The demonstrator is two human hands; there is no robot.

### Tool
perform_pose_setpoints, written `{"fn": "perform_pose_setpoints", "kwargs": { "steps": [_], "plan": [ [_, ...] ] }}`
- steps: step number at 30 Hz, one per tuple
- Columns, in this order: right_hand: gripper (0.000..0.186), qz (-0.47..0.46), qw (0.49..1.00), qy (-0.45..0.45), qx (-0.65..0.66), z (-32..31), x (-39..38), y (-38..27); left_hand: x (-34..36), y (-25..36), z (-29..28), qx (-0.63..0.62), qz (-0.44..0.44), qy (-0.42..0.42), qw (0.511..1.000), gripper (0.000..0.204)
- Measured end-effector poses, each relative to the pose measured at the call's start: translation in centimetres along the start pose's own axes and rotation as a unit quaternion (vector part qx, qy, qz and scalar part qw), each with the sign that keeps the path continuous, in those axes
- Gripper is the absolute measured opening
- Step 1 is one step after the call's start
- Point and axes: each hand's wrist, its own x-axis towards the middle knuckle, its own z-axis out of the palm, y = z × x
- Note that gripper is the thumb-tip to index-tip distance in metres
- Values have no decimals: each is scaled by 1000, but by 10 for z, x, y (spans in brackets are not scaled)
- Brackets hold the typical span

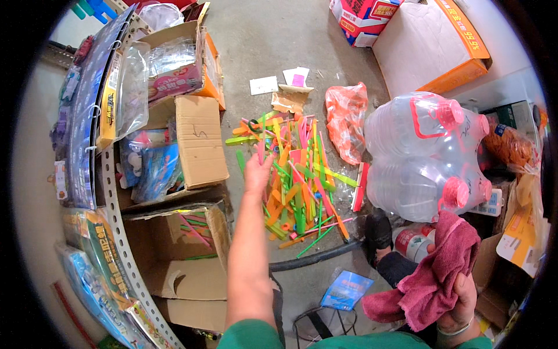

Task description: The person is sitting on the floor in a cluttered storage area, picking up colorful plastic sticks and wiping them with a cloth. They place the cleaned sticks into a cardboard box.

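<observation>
Hands: left [257, 170] at sticks' [296, 174] edge

Left hand [257, 173]: extended, fingers spread over pile of coloured plastic sticks [296, 180] on concrete floor. Right hand [459, 299]: at 4 o'clock, gripping maroon cloth [433, 273]. Clear water jugs [424, 157] at 3 o'clock; open cardboard box [180, 250] at 8 o'clock.

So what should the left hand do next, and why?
Probably lower a little and pinch one stick. The left hand is stretched out open over the pile of colourful plastic sticks on the floor, holding nothing, while the right hand is busy gripping a red cloth.
</observation>
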Motion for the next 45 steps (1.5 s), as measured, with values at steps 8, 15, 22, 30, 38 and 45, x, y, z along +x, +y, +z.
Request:
{"fn": "perform_pose_setpoints", "kwargs": {
  "steps": [8, 15, 22, 30, 38, 45],
  "plan": [
    [69, -2, 1000, 0, 9, 3, 0, 0, -10, 34, -16, 155, 169, 112, 967, 20],
    [70, 9, 1000, 4, -3, 0, -1, -1, -26, 59, -9, -74, -76, -11, 994, 20],
    [69, 17, 1000, 2, -15, 2, -2, 0, -34, -8, 64, 300, -17, 96, 949, 48],
    [70, 16, 1000, 3, -5, 0, -1, 0, -20, -14, 62, 73, -109, 73, 989, 25],
    [69, 23, 1000, 1, -15, 0, -1, 1, -22, -22, 60, 228, -4, 92, 969, 28],
    [69, 21, 1000, -9, -17, 1, 0, 4, -19, -10, 75, 297, -51, 128, 945, 25]
  ]
}}
